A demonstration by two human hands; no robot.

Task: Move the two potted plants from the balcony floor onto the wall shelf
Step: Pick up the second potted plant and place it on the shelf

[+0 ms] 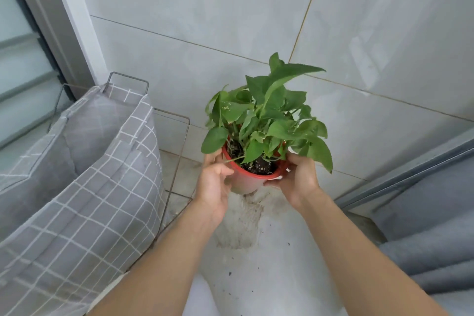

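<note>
**One pot held in two hands above the floor**

The fingers (218,159) of the left hand (214,187) curl round the left side of the pot (246,182), thumb lying across its front just under the rim. The fingers of the right hand (297,179) wrap the right side in the same way, with the thumb (275,182) pressed along the rim's lower edge. Both hands grip the pot between them, one on each side, and both bare forearms reach in from the bottom of the view.

The pot is red, round and upright, with dark soil showing inside the rim. One plant (269,115) grows from it, a bunch of broad green leaves that spreads wider than the pot and hangs over the right hand. Only this one potted plant is in view. It is held clear of the floor (269,277), in front of the wall (205,20).

Directly below the pot, the pale floor carries one brownish stain (241,226) and a scatter of dark crumbs. The wall behind is of large grey tiles.

To the left stand two grey cushions (84,200), the nearer one with a white grid pattern, leaning in a wire rack (177,161). A window frame (51,20) rises at far left. Grey cloth (431,251) lies at lower right.
</note>
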